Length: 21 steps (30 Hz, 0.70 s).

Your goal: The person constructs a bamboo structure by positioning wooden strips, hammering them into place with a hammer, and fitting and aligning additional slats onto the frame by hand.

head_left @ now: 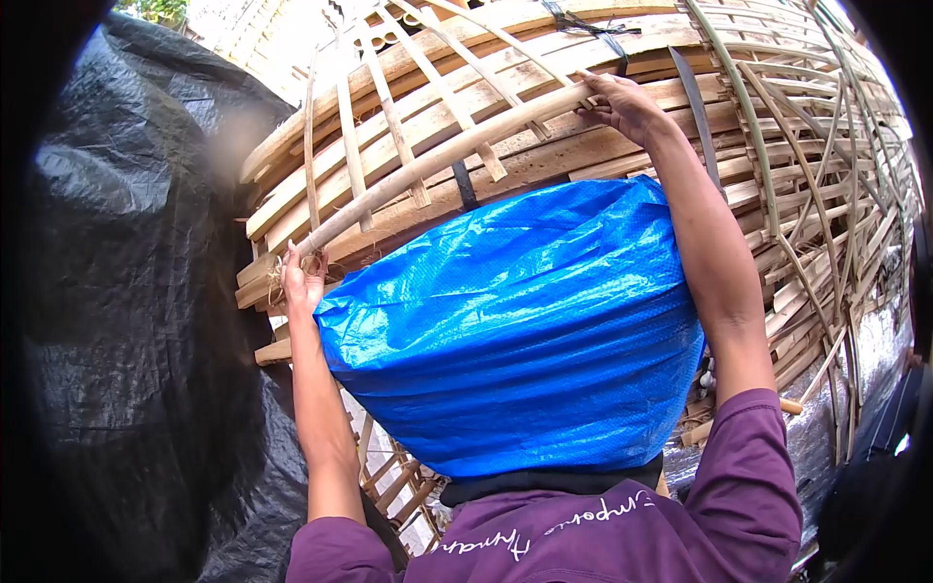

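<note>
A round wooden or bamboo pole [442, 155] slants across the view, with several thin slats [389, 121] crossing it and running away from me, like a frame. My left hand [304, 282] is closed around the pole's lower left end, beside some frayed fibres. At the upper right end, my right hand [622, 109] grips the pole between thumb and fingers. Beneath it lies a stack of sawn wooden planks [525, 165]. A blue plastic sheet [515, 321] covers my lap, below both forearms.
A long dark machete-like blade [696, 121] stands against the planks, right of my right wrist. Bundled bamboo strips and latticework [807, 175] fill the right side. Black plastic sheeting [126, 311] hangs on the left. Dark ties [588, 27] bind the planks at the back.
</note>
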Each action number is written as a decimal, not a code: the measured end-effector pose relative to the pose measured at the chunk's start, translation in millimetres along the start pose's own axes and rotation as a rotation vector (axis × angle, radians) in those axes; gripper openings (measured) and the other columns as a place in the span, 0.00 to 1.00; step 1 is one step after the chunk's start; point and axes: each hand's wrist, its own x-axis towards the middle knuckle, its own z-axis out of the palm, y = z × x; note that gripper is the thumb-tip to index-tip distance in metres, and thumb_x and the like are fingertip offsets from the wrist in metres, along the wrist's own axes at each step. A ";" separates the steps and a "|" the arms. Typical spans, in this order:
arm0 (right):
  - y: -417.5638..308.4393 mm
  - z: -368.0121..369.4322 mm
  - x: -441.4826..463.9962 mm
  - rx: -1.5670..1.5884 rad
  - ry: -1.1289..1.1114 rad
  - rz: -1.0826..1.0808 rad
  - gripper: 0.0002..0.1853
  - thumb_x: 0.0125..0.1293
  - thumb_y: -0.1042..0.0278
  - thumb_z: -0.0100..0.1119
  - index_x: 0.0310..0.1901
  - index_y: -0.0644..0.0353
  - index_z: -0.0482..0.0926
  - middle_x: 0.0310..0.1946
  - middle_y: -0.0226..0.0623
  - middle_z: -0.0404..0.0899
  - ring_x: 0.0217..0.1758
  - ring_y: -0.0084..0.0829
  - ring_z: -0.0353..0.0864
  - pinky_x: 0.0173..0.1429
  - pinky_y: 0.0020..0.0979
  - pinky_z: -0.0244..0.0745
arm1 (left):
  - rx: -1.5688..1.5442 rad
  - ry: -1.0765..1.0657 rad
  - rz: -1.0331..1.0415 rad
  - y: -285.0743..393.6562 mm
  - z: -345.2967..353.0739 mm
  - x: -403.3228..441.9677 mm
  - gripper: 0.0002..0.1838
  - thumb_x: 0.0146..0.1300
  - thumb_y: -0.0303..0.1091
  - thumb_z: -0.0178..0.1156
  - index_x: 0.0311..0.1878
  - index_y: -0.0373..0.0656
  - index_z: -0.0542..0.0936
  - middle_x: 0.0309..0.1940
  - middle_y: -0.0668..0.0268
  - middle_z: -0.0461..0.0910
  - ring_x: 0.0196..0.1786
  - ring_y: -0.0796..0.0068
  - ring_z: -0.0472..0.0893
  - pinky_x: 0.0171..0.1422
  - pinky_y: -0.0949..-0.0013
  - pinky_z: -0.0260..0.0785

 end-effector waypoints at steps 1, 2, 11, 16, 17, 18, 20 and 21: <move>0.2 0.4 -0.3 -0.031 0.013 -0.004 0.19 0.71 0.57 0.58 0.53 0.65 0.79 0.45 0.38 0.74 0.41 0.26 0.80 0.47 0.23 0.87 | -0.001 0.000 0.000 -0.8 -1.3 1.1 0.17 0.70 0.47 0.58 0.51 0.45 0.71 0.46 0.61 0.77 0.41 0.61 0.81 0.49 0.59 0.82; 0.2 0.8 -0.8 -0.062 0.026 -0.008 0.19 0.72 0.58 0.57 0.54 0.64 0.79 0.43 0.38 0.74 0.41 0.26 0.79 0.46 0.23 0.87 | -0.003 -0.001 0.008 -1.5 -2.5 2.2 0.18 0.70 0.47 0.58 0.51 0.45 0.71 0.46 0.61 0.77 0.42 0.61 0.82 0.49 0.58 0.83; 2.3 5.5 0.8 0.043 0.086 0.008 0.16 0.72 0.61 0.57 0.52 0.63 0.80 0.38 0.35 0.76 0.40 0.24 0.78 0.44 0.25 0.87 | -0.028 -0.038 0.026 -2.7 -7.4 4.7 0.17 0.71 0.46 0.57 0.55 0.48 0.70 0.47 0.60 0.76 0.45 0.58 0.82 0.51 0.57 0.83; 3.0 4.4 1.6 0.073 0.080 0.010 0.15 0.72 0.63 0.56 0.52 0.64 0.80 0.40 0.37 0.76 0.41 0.26 0.78 0.43 0.26 0.88 | -0.049 -0.038 0.006 -2.7 -7.1 6.9 0.17 0.72 0.46 0.56 0.55 0.48 0.70 0.49 0.60 0.76 0.45 0.58 0.81 0.52 0.57 0.83; 3.3 4.1 1.9 0.070 0.071 0.003 0.15 0.72 0.63 0.56 0.52 0.64 0.81 0.41 0.38 0.76 0.41 0.27 0.78 0.43 0.26 0.88 | -0.047 -0.030 0.006 -2.5 -6.8 6.6 0.16 0.72 0.46 0.56 0.55 0.48 0.70 0.48 0.60 0.76 0.45 0.58 0.81 0.52 0.56 0.83; 3.3 3.9 2.6 0.070 0.071 0.003 0.15 0.72 0.63 0.56 0.52 0.64 0.81 0.41 0.38 0.76 0.41 0.27 0.78 0.43 0.26 0.88 | -0.046 -0.023 0.006 -2.5 -6.5 6.5 0.16 0.72 0.46 0.55 0.55 0.48 0.70 0.48 0.60 0.76 0.44 0.58 0.81 0.52 0.56 0.82; 2.6 5.1 2.7 0.047 0.089 0.007 0.15 0.72 0.64 0.56 0.52 0.64 0.81 0.43 0.40 0.76 0.42 0.28 0.78 0.43 0.26 0.88 | -0.048 -0.007 0.012 -2.0 -0.5 0.9 0.15 0.72 0.45 0.55 0.54 0.48 0.71 0.48 0.60 0.76 0.43 0.59 0.81 0.52 0.56 0.82; 2.5 5.8 2.8 0.047 0.090 0.007 0.15 0.72 0.64 0.56 0.52 0.64 0.81 0.43 0.40 0.76 0.42 0.28 0.78 0.43 0.26 0.88 | -0.051 0.008 0.019 -1.6 2.7 -1.6 0.15 0.72 0.45 0.55 0.54 0.48 0.71 0.48 0.60 0.76 0.42 0.60 0.82 0.53 0.56 0.82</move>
